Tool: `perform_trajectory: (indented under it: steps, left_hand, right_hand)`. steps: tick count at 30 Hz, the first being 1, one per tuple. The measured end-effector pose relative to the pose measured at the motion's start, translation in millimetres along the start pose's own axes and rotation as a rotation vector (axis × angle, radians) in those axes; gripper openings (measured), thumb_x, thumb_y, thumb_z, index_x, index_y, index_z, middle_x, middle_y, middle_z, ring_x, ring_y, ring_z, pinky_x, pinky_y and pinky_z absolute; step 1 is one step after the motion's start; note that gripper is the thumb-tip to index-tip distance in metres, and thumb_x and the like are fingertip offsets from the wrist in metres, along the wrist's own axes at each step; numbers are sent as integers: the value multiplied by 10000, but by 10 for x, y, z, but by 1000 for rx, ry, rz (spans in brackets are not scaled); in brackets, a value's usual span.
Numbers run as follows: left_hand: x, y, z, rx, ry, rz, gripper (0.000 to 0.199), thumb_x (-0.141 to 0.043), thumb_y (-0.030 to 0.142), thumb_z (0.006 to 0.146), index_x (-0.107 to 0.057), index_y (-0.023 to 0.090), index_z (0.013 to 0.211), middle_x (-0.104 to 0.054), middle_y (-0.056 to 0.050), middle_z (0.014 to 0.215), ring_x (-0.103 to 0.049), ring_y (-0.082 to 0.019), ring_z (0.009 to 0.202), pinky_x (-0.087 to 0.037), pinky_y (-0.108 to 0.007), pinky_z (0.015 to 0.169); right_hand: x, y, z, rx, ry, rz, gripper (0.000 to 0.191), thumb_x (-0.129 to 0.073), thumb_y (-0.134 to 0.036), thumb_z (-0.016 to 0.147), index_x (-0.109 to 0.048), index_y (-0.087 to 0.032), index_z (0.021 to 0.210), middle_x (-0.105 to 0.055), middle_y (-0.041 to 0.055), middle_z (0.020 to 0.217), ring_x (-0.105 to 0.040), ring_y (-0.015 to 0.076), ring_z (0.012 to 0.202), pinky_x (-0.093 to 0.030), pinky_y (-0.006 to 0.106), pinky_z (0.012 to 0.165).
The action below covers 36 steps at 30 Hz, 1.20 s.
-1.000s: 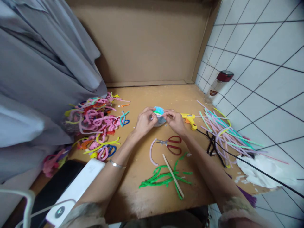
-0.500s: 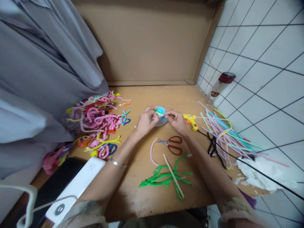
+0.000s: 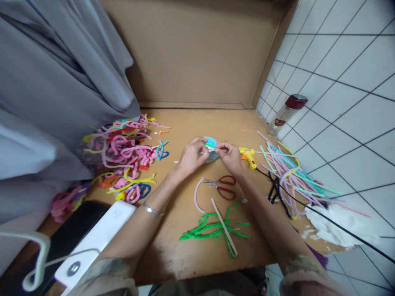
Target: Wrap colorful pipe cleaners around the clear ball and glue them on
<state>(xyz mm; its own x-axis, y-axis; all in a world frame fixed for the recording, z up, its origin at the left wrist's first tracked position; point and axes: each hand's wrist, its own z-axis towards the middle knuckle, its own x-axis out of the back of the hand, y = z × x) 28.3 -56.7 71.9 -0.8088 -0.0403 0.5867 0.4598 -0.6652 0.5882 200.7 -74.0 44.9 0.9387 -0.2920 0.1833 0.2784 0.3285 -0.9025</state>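
A small round piece (image 3: 211,142), blue at the top with a green band and a clear, greyish lower part, sits between my hands over the middle of the table. My left hand (image 3: 194,156) grips its left side with the fingers curled in. On the right side, my right hand (image 3: 228,156) pinches at the green and pale band, thumb and forefinger together. Whatever thin strip lies between those fingertips is too small to make out. A yellow glue gun (image 3: 248,157) lies just right of my right hand. Red-handled scissors (image 3: 226,188) rest open below the hands.
Green fuzzy stems (image 3: 206,232) and a pale stick (image 3: 224,228) lie near the front edge, beside a curved lilac stem (image 3: 197,195). Tangled colourful stems (image 3: 123,150) fill the left; straight ones (image 3: 290,168) lie right, near a clear bottle (image 3: 280,117). A black cord (image 3: 324,218) crosses the right.
The view has shifted slightly. Both hands stay on the round piece with nearly the same hold, and a short lilac bit now shows beside my left wrist.
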Motion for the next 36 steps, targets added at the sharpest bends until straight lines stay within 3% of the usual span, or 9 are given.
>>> perform_trajectory:
  steps: [36]
  left_hand:
    - [-15, -6, 10, -37, 4, 27, 136, -544, 159, 816, -567, 180, 683, -708, -105, 1045, -663, -194, 1000, -526, -344, 939]
  right_hand:
    - [-21, -34, -25, 4, 43, -85, 39, -633, -205, 716, -669, -199, 701, -669, 35, 820, -633, 181, 775, -517, 324, 740]
